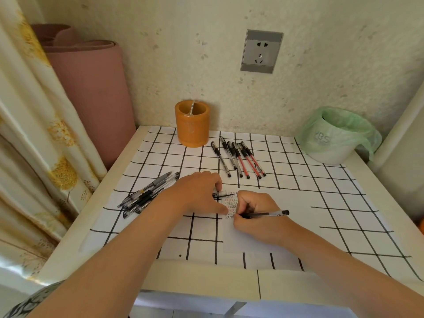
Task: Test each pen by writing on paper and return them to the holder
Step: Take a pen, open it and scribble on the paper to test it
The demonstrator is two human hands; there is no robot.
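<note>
Bench: white top under a black-grid cloth, set against a papered wall.
Paper: thin, limp sheet at centre, likely to slide; left hand presses its 9 o'clock edge, beside the test marks.
Bin: 2 o'clock, green liner; contents hidden.
Holder: 11 o'clock, orange, divided; no pens show inside.
Pen pile: 9 o'clock, heaped.
Pen row: 12 o'clock, side by side.
Pen in use: probably light, stiff, smooth and apt to roll; best held at the dark grip. Right hand fingers are curled round it, tip at the paper.
Cap: apparently a cap, pinched in the left fingers.
</note>
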